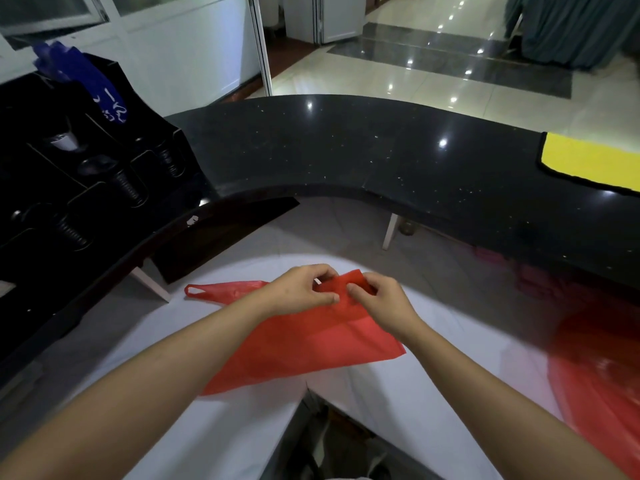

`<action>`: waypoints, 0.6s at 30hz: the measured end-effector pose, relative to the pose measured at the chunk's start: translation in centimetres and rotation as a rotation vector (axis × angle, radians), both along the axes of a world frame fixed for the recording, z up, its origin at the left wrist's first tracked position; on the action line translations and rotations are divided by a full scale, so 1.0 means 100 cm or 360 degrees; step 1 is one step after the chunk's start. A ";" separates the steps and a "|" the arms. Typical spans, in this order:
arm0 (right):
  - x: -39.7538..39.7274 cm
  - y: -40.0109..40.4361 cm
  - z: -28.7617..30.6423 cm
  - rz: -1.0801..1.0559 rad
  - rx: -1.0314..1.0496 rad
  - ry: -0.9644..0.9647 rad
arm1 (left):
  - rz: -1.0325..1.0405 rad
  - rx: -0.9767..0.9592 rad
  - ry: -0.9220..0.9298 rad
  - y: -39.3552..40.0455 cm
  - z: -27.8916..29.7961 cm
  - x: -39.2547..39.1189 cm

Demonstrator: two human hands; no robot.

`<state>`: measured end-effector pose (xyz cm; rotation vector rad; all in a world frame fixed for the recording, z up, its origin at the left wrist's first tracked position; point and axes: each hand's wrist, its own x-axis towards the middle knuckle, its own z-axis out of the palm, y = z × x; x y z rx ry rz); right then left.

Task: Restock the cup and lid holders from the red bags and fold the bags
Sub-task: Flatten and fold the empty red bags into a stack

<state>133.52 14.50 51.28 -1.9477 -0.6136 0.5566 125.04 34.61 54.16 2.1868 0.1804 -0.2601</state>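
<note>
On the white surface (415, 393) nearest the body, red bag (304, 344) lay flat, one handle loop pointing left. Left hand (301, 289) and right hand (381, 306) each pinched its far corner, fingers closed on the plastic. Advice: press air out, align edges before creasing. Second red bag (602, 393) lay at right. Farther left, cup holder (86, 174) stood apart.

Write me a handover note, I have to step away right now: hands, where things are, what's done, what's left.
Left hand and right hand both pinch the top edge of a flat red bag on the white table, mid-fold.
A second red bag lies at the right, unfolded.
The black holder on the left shows cups and lids in its slots.
Left: finish this fold, then fold the other bag.
</note>
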 end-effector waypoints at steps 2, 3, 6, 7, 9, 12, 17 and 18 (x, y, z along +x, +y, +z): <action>0.001 -0.006 -0.008 -0.0085 0.0023 0.0086 | -0.0141 0.0158 0.0161 0.008 -0.002 -0.003; 0.002 -0.011 -0.012 -0.0125 0.0021 0.0112 | -0.0205 0.0248 0.0242 0.014 -0.003 -0.005; 0.004 -0.024 -0.021 -0.0224 0.0029 0.0199 | -0.0370 0.0373 0.0429 0.030 -0.010 -0.010; 0.005 -0.028 -0.024 -0.0248 0.0036 0.0234 | -0.0406 0.0371 0.0472 0.033 -0.012 -0.012; 0.008 -0.035 -0.026 -0.0289 0.0035 0.0278 | -0.0423 0.0303 0.0570 0.037 -0.015 -0.015; 0.012 -0.044 -0.028 -0.0350 0.0023 0.0295 | -0.0400 0.0246 0.0716 0.040 -0.013 -0.015; 0.017 -0.051 -0.035 -0.0519 0.0033 0.0306 | -0.0434 0.0332 0.0838 0.052 -0.002 0.003; 0.017 -0.052 -0.038 -0.0558 0.0007 0.0301 | -0.0450 0.0390 0.0883 0.056 -0.002 0.007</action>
